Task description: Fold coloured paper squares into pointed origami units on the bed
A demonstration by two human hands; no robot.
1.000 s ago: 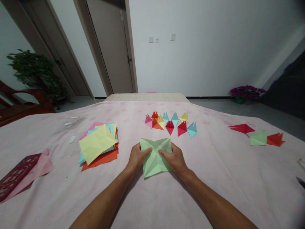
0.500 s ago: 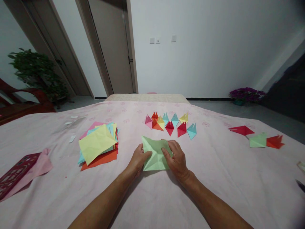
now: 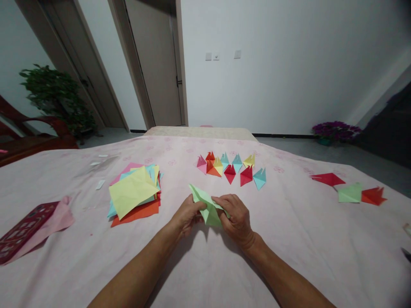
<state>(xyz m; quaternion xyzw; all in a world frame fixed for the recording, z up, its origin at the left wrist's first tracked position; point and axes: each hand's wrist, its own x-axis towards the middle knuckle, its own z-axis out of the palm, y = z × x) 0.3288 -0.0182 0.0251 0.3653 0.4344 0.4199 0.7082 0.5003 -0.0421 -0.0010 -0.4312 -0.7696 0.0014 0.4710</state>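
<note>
A creased sheet of light green origami paper is held between both hands just above the tablecloth, its sides bending inward along the creases. My left hand pinches its left side, thumb on top and fingers underneath. On the right side, my right hand grips the paper with the thumb in front and the fingers curled over behind. Parts of the lower edges are hidden by the fingers. Beyond the hands stand several small folded paper birds, among them a red one and a light blue one.
To the left lies a loose stack of coloured paper sheets, yellow on top. A dark red packet with pink paper is at the far left. On the right rest a red folded piece, a green one and an orange-red one.
The green paper has gone from nearly flat to bent inward at its sides. Both hands have tightened around it and lifted it slightly. The view has shifted a little.
</note>
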